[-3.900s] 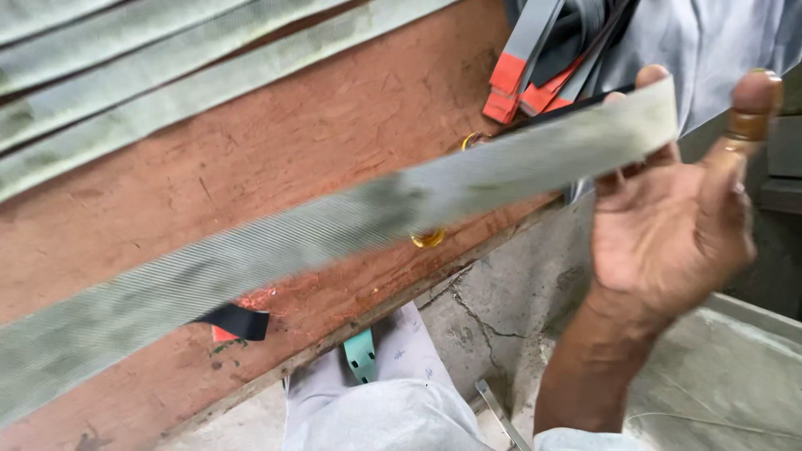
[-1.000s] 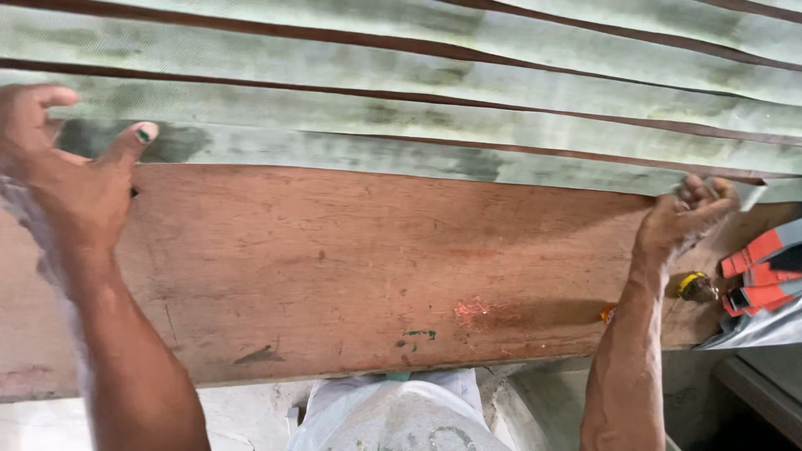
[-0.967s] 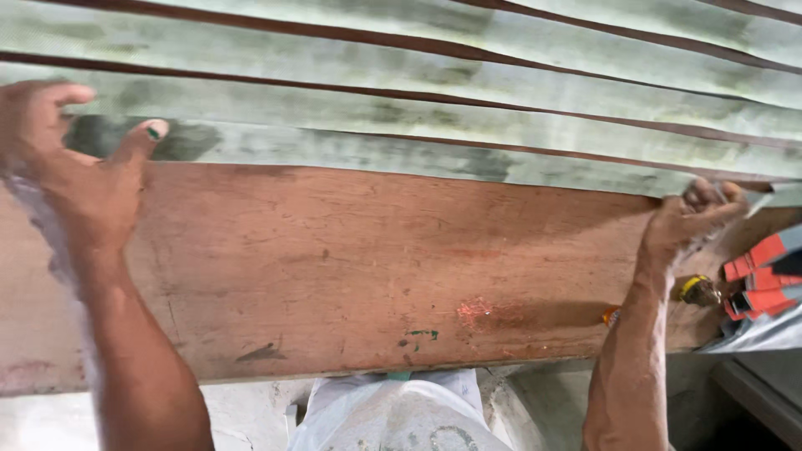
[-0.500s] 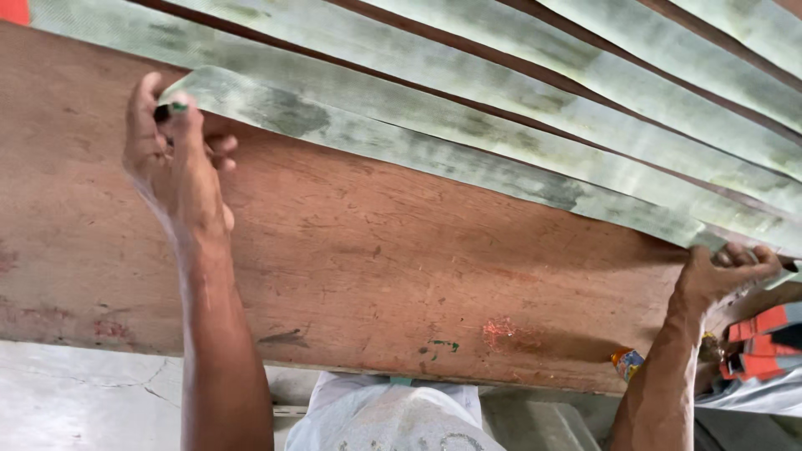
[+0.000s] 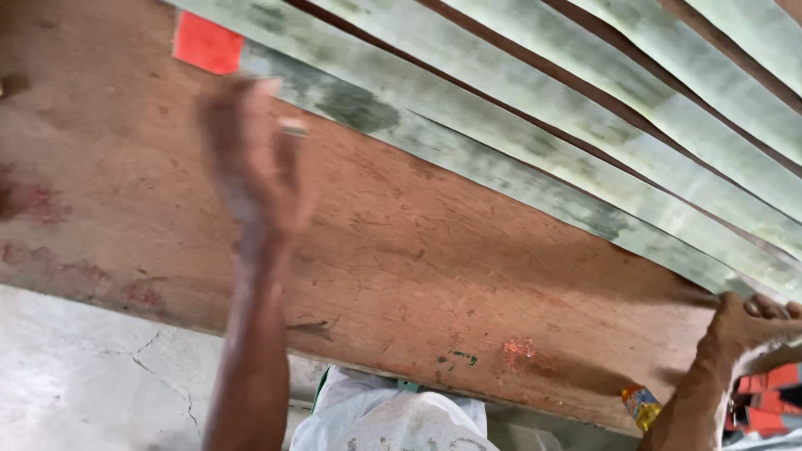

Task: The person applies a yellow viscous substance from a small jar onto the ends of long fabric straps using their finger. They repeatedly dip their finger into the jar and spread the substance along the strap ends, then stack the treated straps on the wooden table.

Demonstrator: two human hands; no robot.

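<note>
A cracked grey concrete floor (image 5: 92, 367) shows below the near edge of a long reddish-brown wooden table (image 5: 434, 276), worn and stained, which runs slantwise across the view; on its far half lie several pale green woven straps side by side, with dark gaps of wood between them. We see our left hand (image 5: 255, 163) raised over the board near the left end of the nearest strap (image 5: 468, 163), blurred, fingers loosely together and pointing upward; its grip seems half spread rather than pinching, though the blur keeps us from saying whether it touches the strap at all. A red tip (image 5: 207, 43) caps that strap's left end, just above and to the left of this hand. Our right hand (image 5: 752, 321) sits at the far right edge of the board, fingers curled down over the wood where the same strap runs off; the grip looks pressed together there, and we judge it is pinning the strap's other end so the strap lies straight and flat along the board. Below that hand, at the table's edge, lies a small yellow and red packet (image 5: 642, 405), and to the right a bundle of orange-red strap ends (image 5: 764, 401). White cloth over our knees (image 5: 393, 422) shows under the near edge.
</note>
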